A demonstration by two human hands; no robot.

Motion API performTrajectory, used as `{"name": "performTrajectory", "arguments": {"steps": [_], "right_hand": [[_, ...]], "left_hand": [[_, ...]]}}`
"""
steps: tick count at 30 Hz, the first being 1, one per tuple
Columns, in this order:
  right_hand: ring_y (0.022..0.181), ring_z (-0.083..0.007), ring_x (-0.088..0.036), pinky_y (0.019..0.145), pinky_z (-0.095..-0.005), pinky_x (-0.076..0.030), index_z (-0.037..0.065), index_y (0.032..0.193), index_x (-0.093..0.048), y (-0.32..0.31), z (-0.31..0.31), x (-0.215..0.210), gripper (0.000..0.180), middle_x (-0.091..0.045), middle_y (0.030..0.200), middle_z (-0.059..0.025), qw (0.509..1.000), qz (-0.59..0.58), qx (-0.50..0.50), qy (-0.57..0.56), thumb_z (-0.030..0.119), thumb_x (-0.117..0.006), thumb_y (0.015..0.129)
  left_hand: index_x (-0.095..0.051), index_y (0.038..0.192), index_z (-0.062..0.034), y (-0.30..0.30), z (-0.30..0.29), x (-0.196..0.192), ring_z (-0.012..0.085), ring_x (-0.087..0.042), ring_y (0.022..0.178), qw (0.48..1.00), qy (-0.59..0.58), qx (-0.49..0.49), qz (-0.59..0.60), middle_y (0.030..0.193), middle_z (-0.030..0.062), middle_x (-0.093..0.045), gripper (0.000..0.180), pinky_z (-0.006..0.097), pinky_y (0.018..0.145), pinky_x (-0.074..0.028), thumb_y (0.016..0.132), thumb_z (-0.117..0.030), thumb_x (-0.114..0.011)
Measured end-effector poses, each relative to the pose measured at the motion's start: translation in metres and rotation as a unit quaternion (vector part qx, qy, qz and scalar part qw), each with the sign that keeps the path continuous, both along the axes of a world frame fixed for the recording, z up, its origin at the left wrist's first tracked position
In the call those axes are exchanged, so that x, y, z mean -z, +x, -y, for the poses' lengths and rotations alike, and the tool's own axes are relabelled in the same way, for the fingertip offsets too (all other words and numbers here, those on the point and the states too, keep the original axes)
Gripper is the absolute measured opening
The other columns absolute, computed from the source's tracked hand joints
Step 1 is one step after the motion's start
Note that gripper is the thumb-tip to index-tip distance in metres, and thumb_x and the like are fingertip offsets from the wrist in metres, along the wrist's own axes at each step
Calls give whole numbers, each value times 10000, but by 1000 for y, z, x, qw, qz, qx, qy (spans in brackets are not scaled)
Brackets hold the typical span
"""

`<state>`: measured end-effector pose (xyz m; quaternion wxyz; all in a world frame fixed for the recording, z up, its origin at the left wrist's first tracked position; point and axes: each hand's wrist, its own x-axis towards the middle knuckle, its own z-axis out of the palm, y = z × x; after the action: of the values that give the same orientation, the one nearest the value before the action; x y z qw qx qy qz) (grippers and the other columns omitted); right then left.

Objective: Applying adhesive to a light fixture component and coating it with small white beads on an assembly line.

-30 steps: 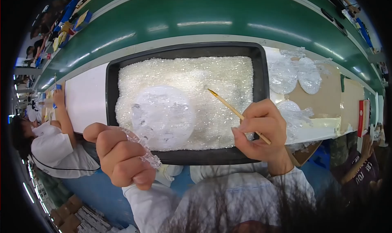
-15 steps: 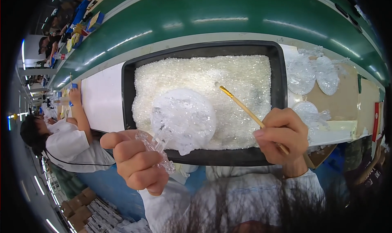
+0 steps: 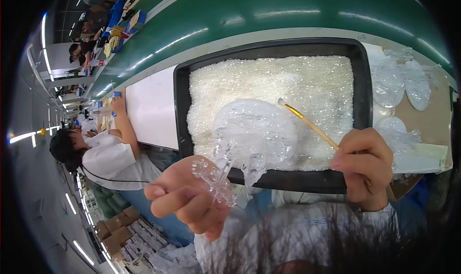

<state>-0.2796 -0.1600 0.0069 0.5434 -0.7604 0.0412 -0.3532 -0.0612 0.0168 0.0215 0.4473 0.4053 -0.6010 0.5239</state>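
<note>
Clear plastic disc piece (image 3: 254, 135) pinched by its stem in closed left hand (image 3: 185, 202) | right hand (image 3: 365, 166) fingers closed around brush (image 3: 309, 125) | step: brushing piece over black tray (image 3: 180, 106) | next move needs the bristle tip steadied on the disc.

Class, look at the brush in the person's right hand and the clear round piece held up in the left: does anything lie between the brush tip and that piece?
Nothing visible does. The brush tip in the right hand sits right at the edge of the clear round piece held by the left hand.

Green conveyor belt (image 3: 288, 15), seated co-worker (image 3: 103, 154), cardboard boxes (image 3: 117, 231)
</note>
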Motion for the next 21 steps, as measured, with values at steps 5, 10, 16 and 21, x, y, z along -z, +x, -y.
{"name": "performTrajectory", "arguments": {"steps": [5,10,16,21], "right_hand": [[694,-171,-583,596,-275,-451,86,922,-724,-3,-1,-5,351,-610,905,-88,1000,10,4,18,-88,-608,640],[551,-163,-561,481,-255,-435,29,869,-707,3,-3,8,273,-643,871,-128,990,131,34,35,-56,-650,615],[520,-168,-567,439,-253,-443,1,804,-698,4,3,11,219,-663,811,-160,974,218,11,59,-52,-686,591],[582,-188,-595,488,-268,-484,-1,812,-670,-1,5,16,167,-653,887,-174,981,183,-29,52,-26,-662,647]], "left_hand": [[-369,656,-276,-5,-6,-13,122,-402,811,999,-8,-26,44,661,-112,-379,439,367,919,-326,965,-556,-232],[-345,648,-270,-5,-2,-9,117,-383,774,998,-22,32,44,638,-97,-349,428,374,914,-320,968,-544,-271],[-369,641,-266,-6,-1,-15,116,-380,689,998,-7,58,15,620,-88,-327,432,374,889,-306,955,-557,-308],[-367,651,-289,-2,-3,-8,114,-390,699,999,-20,46,16,625,-103,-336,437,365,873,-301,949,-601,-296]]}}
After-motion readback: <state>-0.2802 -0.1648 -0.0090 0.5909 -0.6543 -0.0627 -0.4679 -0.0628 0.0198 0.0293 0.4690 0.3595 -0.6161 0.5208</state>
